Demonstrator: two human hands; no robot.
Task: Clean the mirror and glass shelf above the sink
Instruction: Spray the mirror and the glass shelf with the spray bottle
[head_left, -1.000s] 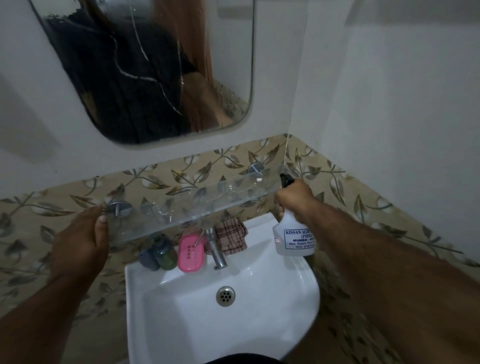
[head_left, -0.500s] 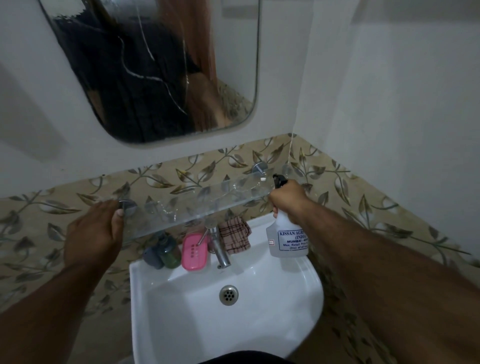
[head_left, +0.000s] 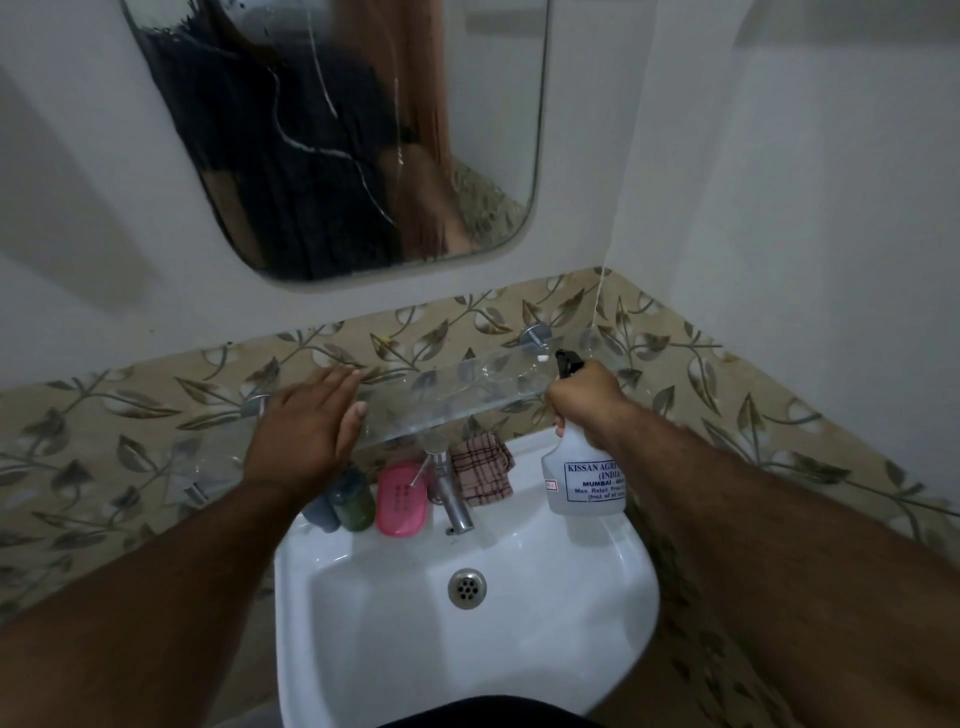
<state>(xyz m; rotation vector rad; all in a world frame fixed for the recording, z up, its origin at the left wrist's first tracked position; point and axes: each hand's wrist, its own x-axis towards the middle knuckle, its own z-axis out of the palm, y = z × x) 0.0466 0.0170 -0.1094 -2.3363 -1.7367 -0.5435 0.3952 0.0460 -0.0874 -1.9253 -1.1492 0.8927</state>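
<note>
The mirror (head_left: 337, 130) hangs on the white wall, wet and streaked with runs of liquid. Below it the clear glass shelf (head_left: 457, 395) sits on two metal brackets above the sink. My left hand (head_left: 306, 426) lies flat on the left part of the shelf, palm down, fingers together and empty. My right hand (head_left: 587, 400) grips the neck of a clear spray bottle (head_left: 582, 478) with a black trigger, held at the shelf's right end. A checked brown cloth (head_left: 483, 467) rests on the sink's back ledge under the shelf.
A white sink (head_left: 571, 597) with a metal tap (head_left: 452, 493) is below. A pink soap case (head_left: 402, 499) and two small dark bottles (head_left: 348, 501) stand on its back ledge. Leaf-patterned tiles (head_left: 130, 415) line the wall; the right wall is close.
My left hand slid from the shelf's left end rightward onto the glass, now lying flat on it. The bottle hand stayed at the right end.
</note>
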